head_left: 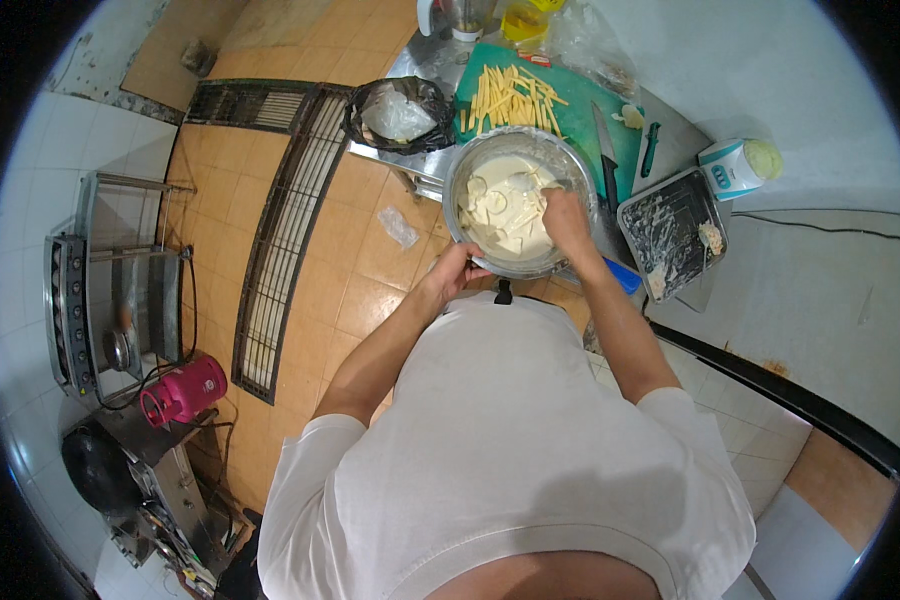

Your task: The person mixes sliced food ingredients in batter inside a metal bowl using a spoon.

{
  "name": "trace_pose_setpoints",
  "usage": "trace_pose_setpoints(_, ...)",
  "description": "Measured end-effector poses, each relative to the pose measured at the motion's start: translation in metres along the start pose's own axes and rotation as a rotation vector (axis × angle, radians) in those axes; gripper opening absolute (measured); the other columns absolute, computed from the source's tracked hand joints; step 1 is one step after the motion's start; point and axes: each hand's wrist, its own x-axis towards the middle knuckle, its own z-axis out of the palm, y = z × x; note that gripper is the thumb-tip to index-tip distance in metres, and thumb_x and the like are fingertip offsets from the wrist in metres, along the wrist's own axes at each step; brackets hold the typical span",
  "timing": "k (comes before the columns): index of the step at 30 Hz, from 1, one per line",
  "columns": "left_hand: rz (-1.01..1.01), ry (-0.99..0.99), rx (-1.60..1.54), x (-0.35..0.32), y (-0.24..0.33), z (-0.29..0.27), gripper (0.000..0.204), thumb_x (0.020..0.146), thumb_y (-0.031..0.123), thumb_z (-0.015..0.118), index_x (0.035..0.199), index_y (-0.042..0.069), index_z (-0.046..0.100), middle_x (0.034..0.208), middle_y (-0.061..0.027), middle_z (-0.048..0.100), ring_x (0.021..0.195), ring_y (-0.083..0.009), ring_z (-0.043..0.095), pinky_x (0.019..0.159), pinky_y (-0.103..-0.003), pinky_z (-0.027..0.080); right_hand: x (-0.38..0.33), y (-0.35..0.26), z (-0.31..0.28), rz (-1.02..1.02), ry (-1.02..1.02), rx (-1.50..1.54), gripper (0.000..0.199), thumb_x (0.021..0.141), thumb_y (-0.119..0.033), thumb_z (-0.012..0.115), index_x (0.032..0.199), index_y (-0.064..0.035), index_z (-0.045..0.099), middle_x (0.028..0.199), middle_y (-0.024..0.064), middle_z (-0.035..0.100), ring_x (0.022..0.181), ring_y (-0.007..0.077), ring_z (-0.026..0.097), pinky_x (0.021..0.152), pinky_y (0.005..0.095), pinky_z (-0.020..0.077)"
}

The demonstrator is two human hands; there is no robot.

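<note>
A round metal mixing bowl (560, 150) stands close in front of my body, at the near edge of the work table. Inside it, pale creamy batter (510, 222) coats several flat, light slices. The fingers of my left hand (456, 268) are closed on the bowl's near left rim. Reaching over the right side, my right hand (567, 222) has its fingers down in the batter. They look curled together, and whatever they hold is hidden by the hand and the mixture.
Behind the bowl, yellow cut sticks (510, 100) lie on a green cutting board (575, 90), with a knife (610, 178) at right. A smeared tray (665, 235) sits further right; a black bag (400, 115) at left. Floor grating (280, 230) and a pink gas cylinder (185, 390) are left.
</note>
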Motion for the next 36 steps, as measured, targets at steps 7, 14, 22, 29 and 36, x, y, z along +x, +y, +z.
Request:
trace_pose_setpoints(7,0.040,-0.024,-0.008,-0.001,0.001,0.005,0.046,0.076,0.005,0.049,0.120,-0.002,0.038,0.109,-0.0140,0.051,0.093,-0.0238,0.057,0.080,-0.032,0.054,0.044,0.005,0.007,-0.016,-0.100,-0.265,0.021,0.077,-0.007,0.049,0.086,-0.0053,0.067,0.080,0.0234,0.062,0.075,0.0372,0.063,0.069,0.0437,0.0503)
trace_pose_setpoints(14,0.014,0.009,0.002,0.007,-0.006,-0.002,0.041,0.076,0.006,0.050,0.115,-0.003,0.045,0.109,-0.0126,0.055,0.095,-0.0219,0.059,0.083,-0.032,0.053,0.042,-0.005,0.025,0.011,-0.204,-0.050,0.026,0.072,-0.009,0.053,0.087,-0.0171,0.072,0.087,0.0172,0.065,0.087,0.0340,0.061,0.081,0.0411,0.0481)
trace_pose_setpoints(22,-0.007,-0.001,-0.008,0.002,-0.003,0.000,0.041,0.076,0.006,0.049,0.116,-0.004,0.044,0.110,-0.0135,0.053,0.097,-0.0221,0.058,0.081,-0.031,0.054,0.032,0.000,-0.009,0.072,-0.255,0.024,0.027,0.071,-0.009,0.053,0.091,-0.0155,0.071,0.090,0.0179,0.064,0.084,0.0344,0.061,0.082,0.0405,0.0474)
trace_pose_setpoints(29,-0.006,-0.017,-0.025,0.007,-0.006,-0.003,0.048,0.075,0.006,0.050,0.121,-0.001,0.038,0.109,-0.0133,0.052,0.092,-0.0228,0.058,0.080,-0.031,0.054,0.012,-0.004,-0.028,-0.038,-0.191,0.048,0.026,0.073,-0.011,0.053,0.092,-0.0140,0.070,0.083,0.0201,0.063,0.078,0.0368,0.061,0.076,0.0429,0.0484)
trace_pose_setpoints(36,0.001,-0.013,0.026,0.006,-0.005,-0.002,0.045,0.076,0.008,0.050,0.119,-0.001,0.041,0.104,-0.0125,0.054,0.091,-0.0216,0.058,0.076,-0.031,0.054,-0.006,-0.035,-0.061,-0.051,-0.147,-0.015,0.025,0.074,-0.010,0.053,0.091,-0.0132,0.070,0.080,0.0205,0.063,0.075,0.0368,0.061,0.072,0.0439,0.0487)
